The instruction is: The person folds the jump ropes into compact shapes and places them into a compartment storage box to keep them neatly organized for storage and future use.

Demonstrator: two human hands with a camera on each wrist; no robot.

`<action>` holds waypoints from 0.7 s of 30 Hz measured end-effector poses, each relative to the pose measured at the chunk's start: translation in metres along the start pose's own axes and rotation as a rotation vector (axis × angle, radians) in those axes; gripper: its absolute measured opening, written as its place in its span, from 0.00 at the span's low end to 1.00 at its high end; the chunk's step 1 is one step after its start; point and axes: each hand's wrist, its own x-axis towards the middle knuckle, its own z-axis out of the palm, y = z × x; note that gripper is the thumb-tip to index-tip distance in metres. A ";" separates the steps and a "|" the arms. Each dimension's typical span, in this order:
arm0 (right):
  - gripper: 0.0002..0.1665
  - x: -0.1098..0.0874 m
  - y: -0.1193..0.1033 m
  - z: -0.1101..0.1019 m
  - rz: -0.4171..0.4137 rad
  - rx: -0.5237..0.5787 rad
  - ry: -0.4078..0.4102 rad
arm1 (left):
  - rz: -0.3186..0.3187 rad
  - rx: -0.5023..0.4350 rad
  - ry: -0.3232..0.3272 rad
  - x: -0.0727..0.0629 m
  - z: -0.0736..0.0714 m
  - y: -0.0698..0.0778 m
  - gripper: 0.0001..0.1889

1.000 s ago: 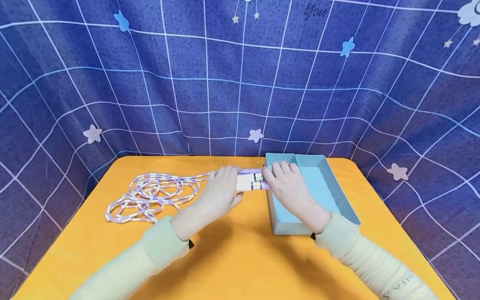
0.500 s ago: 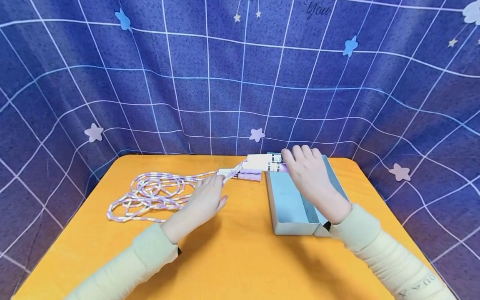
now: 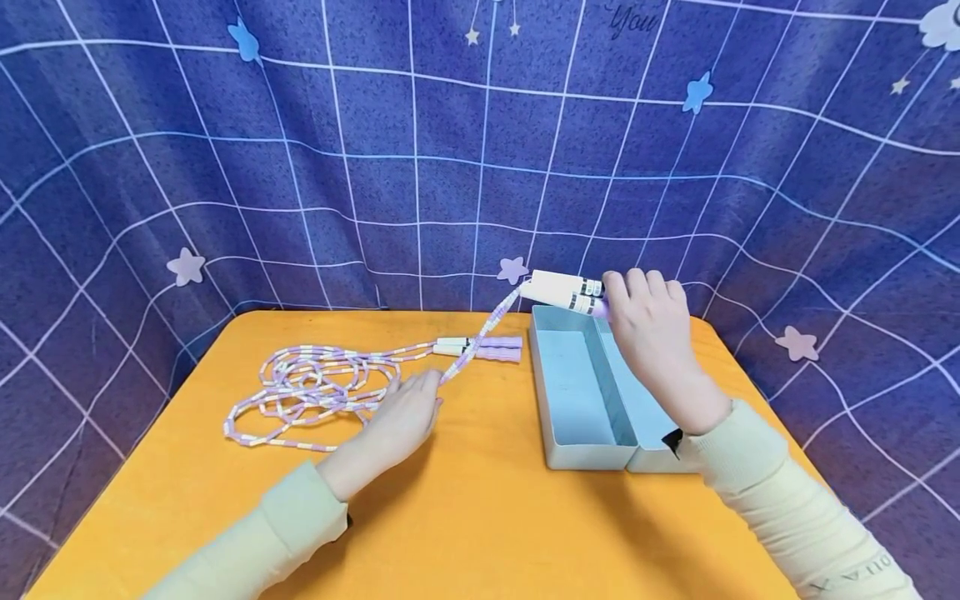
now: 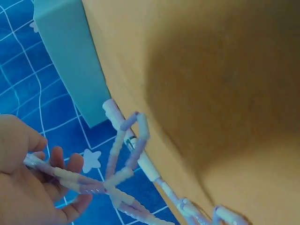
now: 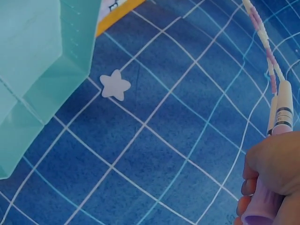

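My right hand (image 3: 652, 337) grips the two handles (image 3: 558, 290) of a jump rope, raised over the back of the box. They have white necks and lilac grips, and a lilac handle end (image 5: 262, 211) pokes from the fist in the right wrist view. From them the beaded lilac-and-white cord (image 3: 480, 335) slants down to my left hand (image 3: 405, 412), whose fingers curl loosely round it. In the left wrist view a loop of cord (image 4: 140, 140) hangs beyond the fingers. A second pair of matching handles (image 3: 495, 348) lies on the table, joined to the beaded coils (image 3: 292, 385).
At the right of the orange table (image 3: 480, 517) stands a pale blue box (image 3: 592, 457) with two long compartments, its right part behind my right arm. A dark blue curtain (image 3: 450, 192) with grid lines and stars encloses the back and sides.
My right hand has lifted the handles up and right, off the other pair, which now shows on the table. My left hand has moved down and left, and the cord stretches between both hands.
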 end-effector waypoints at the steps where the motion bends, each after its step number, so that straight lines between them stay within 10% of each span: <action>1: 0.07 -0.001 0.001 0.000 0.006 -0.001 -0.003 | -0.001 -0.002 -0.015 0.000 -0.001 0.000 0.14; 6: 0.07 -0.006 0.002 0.001 0.017 -0.012 -0.033 | 0.023 0.010 -0.079 0.000 -0.010 0.001 0.10; 21: 0.11 -0.017 -0.007 0.008 -0.055 -0.065 -0.086 | 0.380 0.164 0.006 0.014 -0.070 0.017 0.05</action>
